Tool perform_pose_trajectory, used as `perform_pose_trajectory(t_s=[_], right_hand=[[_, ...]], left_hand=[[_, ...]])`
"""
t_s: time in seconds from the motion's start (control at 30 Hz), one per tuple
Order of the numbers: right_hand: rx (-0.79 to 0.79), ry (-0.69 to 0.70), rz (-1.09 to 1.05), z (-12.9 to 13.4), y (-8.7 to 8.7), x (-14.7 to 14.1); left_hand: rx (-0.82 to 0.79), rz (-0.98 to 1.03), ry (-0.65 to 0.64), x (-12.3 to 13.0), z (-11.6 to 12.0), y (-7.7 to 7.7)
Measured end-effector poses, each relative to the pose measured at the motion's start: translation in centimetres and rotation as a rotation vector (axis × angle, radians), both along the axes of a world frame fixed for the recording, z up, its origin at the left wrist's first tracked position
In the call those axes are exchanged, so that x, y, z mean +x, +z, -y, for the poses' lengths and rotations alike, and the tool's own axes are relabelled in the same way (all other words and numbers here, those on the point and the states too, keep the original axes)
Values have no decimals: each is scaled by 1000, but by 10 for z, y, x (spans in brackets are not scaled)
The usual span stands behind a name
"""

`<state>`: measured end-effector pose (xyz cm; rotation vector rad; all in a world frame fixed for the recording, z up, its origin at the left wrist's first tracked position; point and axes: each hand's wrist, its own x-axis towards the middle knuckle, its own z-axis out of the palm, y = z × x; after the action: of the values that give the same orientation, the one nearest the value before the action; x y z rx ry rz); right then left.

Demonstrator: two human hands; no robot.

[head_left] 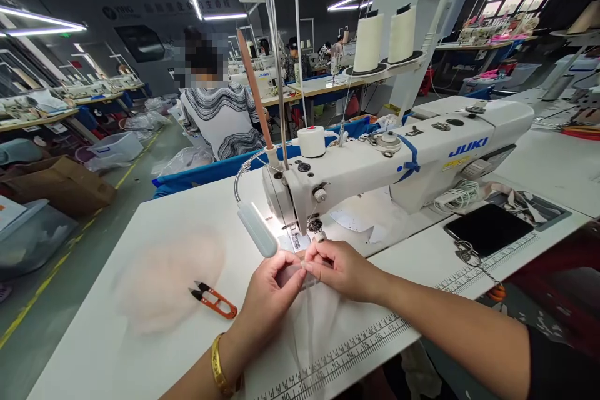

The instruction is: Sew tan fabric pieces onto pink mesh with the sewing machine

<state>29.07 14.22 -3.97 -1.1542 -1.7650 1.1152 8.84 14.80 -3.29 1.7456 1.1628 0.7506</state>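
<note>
My left hand and my right hand meet just in front of the needle area of a white sewing machine. Both pinch a thin, sheer pale fabric, thumbs and fingertips close together. The fabric hangs down toward the front edge of the table. What exactly lies between the fingertips is too small to make out. Orange-handled thread snips lie on the table left of my left hand, their dark blades pointing left. Beside them rests a soft, sheer peach-coloured heap, blurred. A grey lamp lights the needle area.
A black phone and keys lie at the right, near coiled white cord. Pale fabric pieces sit under the machine arm. Two thread cones stand behind. A ruler strip runs along the front edge. A person sits ahead.
</note>
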Motion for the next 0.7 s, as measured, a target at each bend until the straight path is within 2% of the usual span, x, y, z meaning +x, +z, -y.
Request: perform_pose_trajectory(t_s=[0.23,0.43,0.7], right_hand=[[76,-27,13,2,-3,-2],[132,-24,41,4,-1,-3],[1,-50,-26,2,-2,-2]], left_hand=[[-37,65,50,1,1,-6],[-114,124,48,3,3,-4],[-99,166,74,1,2,-9]])
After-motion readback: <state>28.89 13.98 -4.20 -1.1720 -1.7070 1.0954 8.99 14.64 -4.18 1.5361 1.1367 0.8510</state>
